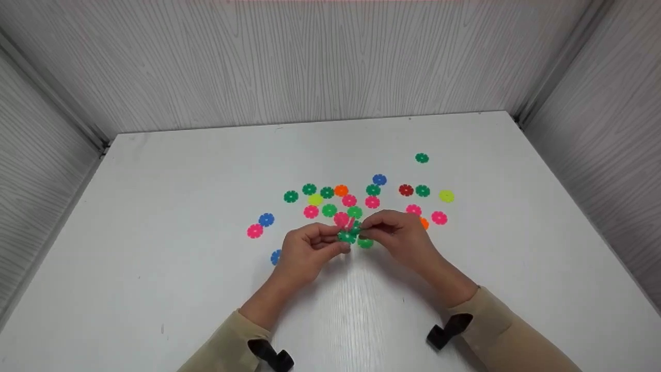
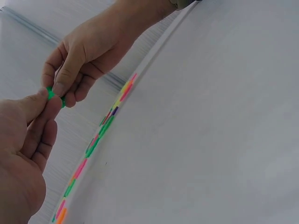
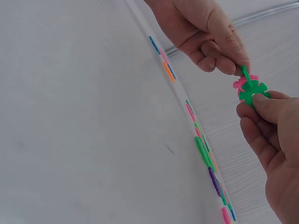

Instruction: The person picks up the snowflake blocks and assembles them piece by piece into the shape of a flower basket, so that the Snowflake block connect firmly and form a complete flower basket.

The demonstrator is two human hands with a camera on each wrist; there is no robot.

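Note:
Above the table, both hands hold a small cluster of flower-shaped plastic discs with slotted rims. My left hand (image 1: 310, 253) pinches a green disc (image 1: 347, 237) between thumb and fingers; in the right wrist view it shows edge-on. With thumb and fingertips, my right hand (image 1: 403, 235) pinches another green disc (image 3: 254, 89), flat side showing. The two green discs meet at an angle, slot against slot. A pink disc (image 3: 238, 85) sits behind them in the cluster; whether it is locked in is hidden. In the left wrist view, fingers cover most of the cluster.
Loose discs in green, pink, blue, orange, yellow and dark red (image 1: 406, 190) lie spread beyond the hands on the white table (image 1: 181, 217). One green disc (image 1: 422, 158) lies farther back. A blue disc (image 1: 276, 257) is partly behind the left hand. Grey wood-grain panels (image 1: 310, 62) enclose the table.

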